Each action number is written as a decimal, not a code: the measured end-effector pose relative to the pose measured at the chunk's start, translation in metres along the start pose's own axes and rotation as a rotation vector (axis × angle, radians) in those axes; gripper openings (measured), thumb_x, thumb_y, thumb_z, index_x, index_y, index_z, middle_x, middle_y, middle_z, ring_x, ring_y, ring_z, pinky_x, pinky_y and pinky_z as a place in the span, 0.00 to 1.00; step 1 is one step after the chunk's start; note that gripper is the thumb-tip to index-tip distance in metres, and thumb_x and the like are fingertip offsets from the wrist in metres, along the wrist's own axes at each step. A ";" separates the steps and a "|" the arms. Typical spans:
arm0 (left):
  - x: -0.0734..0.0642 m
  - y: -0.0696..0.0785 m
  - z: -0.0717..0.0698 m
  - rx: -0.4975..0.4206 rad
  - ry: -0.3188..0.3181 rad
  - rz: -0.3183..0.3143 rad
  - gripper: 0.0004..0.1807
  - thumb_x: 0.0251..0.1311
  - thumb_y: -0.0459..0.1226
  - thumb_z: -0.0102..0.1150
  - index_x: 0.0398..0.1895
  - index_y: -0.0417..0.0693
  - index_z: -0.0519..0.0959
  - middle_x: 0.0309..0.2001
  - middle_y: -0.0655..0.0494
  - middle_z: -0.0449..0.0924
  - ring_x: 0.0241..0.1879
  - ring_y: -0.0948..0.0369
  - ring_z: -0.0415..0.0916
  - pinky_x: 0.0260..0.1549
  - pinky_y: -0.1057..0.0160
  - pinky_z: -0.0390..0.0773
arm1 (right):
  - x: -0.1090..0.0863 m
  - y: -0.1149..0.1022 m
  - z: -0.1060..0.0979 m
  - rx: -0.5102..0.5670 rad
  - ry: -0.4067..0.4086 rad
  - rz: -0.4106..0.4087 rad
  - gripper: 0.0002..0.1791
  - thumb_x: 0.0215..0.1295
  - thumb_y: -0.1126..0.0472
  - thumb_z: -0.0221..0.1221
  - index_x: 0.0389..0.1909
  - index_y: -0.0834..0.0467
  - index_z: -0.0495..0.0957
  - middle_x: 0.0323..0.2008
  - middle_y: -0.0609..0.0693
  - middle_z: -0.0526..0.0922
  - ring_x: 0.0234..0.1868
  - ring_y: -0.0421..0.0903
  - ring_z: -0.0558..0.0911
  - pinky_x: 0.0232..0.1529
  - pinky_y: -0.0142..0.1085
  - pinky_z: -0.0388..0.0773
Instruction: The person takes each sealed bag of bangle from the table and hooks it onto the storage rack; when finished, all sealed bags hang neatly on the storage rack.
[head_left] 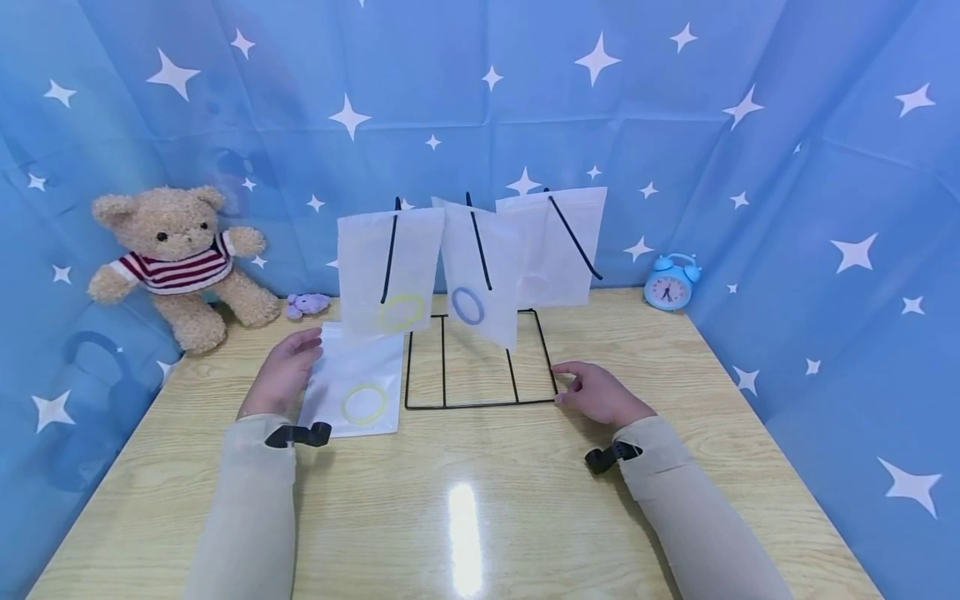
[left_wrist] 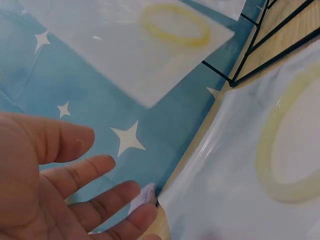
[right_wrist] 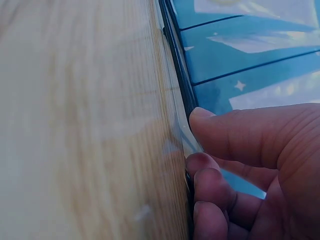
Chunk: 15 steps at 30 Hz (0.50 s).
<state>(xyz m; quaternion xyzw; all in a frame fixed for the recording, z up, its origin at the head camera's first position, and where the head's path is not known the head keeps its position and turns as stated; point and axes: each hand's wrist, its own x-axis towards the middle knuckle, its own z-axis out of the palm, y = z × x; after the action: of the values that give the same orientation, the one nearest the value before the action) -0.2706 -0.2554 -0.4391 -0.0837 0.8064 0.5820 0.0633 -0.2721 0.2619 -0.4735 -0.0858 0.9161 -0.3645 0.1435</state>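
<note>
My left hand (head_left: pixel 282 372) is beside a white zip bag (head_left: pixel 351 358) lying flat on the table, its fingers loosely spread. Through the bag's front shows a pale yellow ring (head_left: pixel 364 404). My right hand (head_left: pixel 597 393) pinches the right side of a black wire rack (head_left: pixel 480 406), close to its front corner. Three white bags hang on the rack's prongs. The left bag (head_left: pixel 363 267) has a yellow ring in it, and the middle bag (head_left: pixel 495 250) a blue one. Farther right hangs the third bag (head_left: pixel 573 250), with a faint pale round shape low down.
A teddy bear (head_left: pixel 176 250) in a striped top leans at the back left. Next to it lies a small purple toy (head_left: pixel 307 305). At the back right stands a blue alarm clock (head_left: pixel 669 290). A blue starry curtain (head_left: pixel 450 92) borders the wooden table (head_left: pixel 382 517).
</note>
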 end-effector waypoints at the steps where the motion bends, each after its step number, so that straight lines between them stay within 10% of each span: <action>1: 0.000 -0.001 -0.001 0.009 0.001 -0.009 0.34 0.82 0.45 0.44 0.86 0.47 0.54 0.84 0.41 0.52 0.80 0.42 0.56 0.75 0.39 0.63 | 0.000 0.000 0.000 -0.001 0.000 0.000 0.32 0.72 0.58 0.66 0.75 0.55 0.72 0.40 0.53 0.81 0.38 0.49 0.78 0.37 0.40 0.75; 15: 0.003 -0.005 -0.004 0.140 -0.025 -0.151 0.35 0.83 0.45 0.40 0.87 0.48 0.49 0.81 0.34 0.55 0.77 0.36 0.59 0.73 0.36 0.66 | 0.001 0.002 -0.001 0.008 -0.010 -0.008 0.32 0.72 0.58 0.66 0.76 0.55 0.72 0.40 0.53 0.81 0.38 0.49 0.77 0.37 0.40 0.75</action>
<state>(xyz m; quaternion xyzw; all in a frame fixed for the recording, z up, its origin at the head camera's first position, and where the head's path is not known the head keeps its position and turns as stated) -0.2723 -0.2614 -0.4430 -0.1322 0.8358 0.5186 0.1227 -0.2730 0.2635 -0.4744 -0.0909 0.9136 -0.3681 0.1470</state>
